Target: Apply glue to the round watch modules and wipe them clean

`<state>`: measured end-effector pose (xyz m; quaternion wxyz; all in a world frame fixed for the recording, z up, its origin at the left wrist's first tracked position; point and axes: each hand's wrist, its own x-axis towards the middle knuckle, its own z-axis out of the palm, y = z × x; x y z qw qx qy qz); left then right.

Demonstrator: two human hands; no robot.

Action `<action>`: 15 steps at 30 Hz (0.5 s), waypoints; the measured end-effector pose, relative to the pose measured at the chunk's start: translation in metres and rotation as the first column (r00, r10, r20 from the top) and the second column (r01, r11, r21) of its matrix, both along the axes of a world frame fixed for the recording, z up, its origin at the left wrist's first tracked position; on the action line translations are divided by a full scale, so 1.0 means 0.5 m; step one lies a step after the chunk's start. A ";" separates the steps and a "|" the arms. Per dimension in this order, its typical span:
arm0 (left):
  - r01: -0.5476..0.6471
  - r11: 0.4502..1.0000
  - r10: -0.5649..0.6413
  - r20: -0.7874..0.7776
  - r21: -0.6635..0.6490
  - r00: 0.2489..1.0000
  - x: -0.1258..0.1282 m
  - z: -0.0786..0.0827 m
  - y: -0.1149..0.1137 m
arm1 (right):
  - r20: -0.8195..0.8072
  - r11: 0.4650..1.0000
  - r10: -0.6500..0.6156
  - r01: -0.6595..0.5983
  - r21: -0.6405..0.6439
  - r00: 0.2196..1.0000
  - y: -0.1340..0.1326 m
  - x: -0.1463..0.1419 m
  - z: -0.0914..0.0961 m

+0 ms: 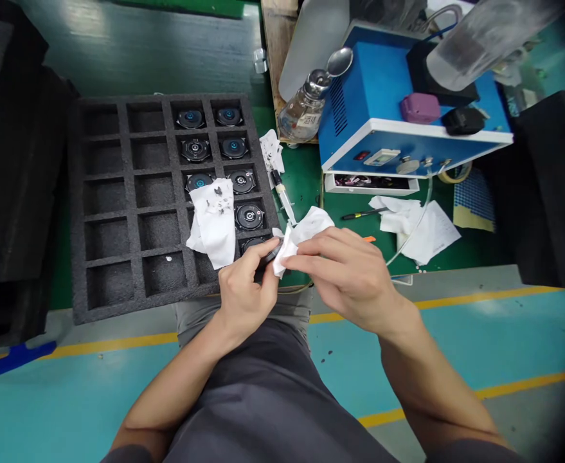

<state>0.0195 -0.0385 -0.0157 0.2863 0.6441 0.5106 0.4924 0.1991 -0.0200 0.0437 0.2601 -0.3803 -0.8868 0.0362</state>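
Note:
My left hand [246, 286] grips a small dark watch case [269, 253] between thumb and fingers, above the near right corner of a foam tray. A white wipe [286, 249] is pinched in my right hand [352, 270] and pressed against the watch case, partly covering it. Round black watch cases [249, 217] sit in the right-hand compartments of the black foam tray [132, 186]. Across part of them lies another white wipe [213, 225] with dark smudges. Just beyond my hands is a syringe [285, 200], with a smudged tissue [271, 151] at its upper end.
A blue machine [369, 109] with a thin hose [427, 206] stands at the back right, beside a clear glass bottle [306, 106]. A black pen [363, 214] and crumpled wipes [398, 215] lie before it. Dark foam stacks [12, 161] flank the left side.

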 end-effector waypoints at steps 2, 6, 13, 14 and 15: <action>-0.015 1.000 0.016 0.043 -0.024 0.999 0.001 -0.001 -0.001 | -0.124 0.998 -0.049 0.044 -0.041 0.991 -0.005 0.012 -0.006; -0.037 0.999 0.039 0.073 -0.023 0.997 0.006 -0.002 -0.002 | -0.208 0.983 -0.181 0.175 -0.046 0.961 -0.017 0.026 -0.012; -0.054 0.998 0.052 0.049 0.035 0.997 0.010 -0.004 -0.003 | -0.250 0.968 -0.248 0.233 -0.088 0.936 -0.048 -0.030 -0.035; -0.055 0.998 0.053 0.044 0.044 0.998 0.010 -0.005 -0.003 | -0.255 0.967 -0.255 0.240 -0.089 0.933 -0.051 -0.037 -0.040; -0.057 0.997 0.055 0.041 0.049 0.998 0.010 -0.006 -0.004 | -0.256 0.964 -0.264 0.252 -0.082 0.930 -0.053 -0.043 -0.044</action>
